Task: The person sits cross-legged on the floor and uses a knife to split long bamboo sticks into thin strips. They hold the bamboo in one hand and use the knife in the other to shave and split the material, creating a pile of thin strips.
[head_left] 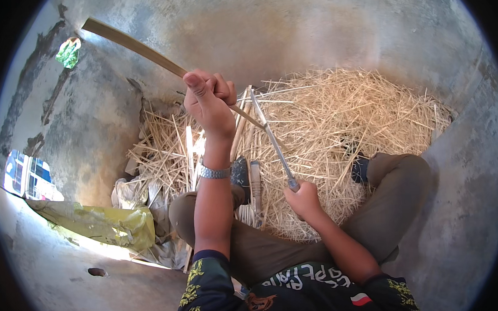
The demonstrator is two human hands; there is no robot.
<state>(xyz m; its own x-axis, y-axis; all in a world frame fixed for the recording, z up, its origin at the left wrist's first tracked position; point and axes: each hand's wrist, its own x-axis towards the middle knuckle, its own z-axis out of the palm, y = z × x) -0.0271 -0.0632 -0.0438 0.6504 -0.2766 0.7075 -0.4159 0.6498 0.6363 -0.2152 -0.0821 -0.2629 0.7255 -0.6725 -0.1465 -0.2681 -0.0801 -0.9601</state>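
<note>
Now, over left side of pale straw heap [369,108], left grip [209,101] closed on long, flat, brown bamboo-like strip [136,47], slanting down rightward. Right grip [304,200], heap's near side, clasps slim grey metal knife [275,146], apparently crossing strip's lower end.

A tangled heap of thin, pale-golden, straw-like strips [380,108] hides the floor from the frame's centre to its right; crumpled greyish sheeting [126,192] lies at its left edge.
</note>
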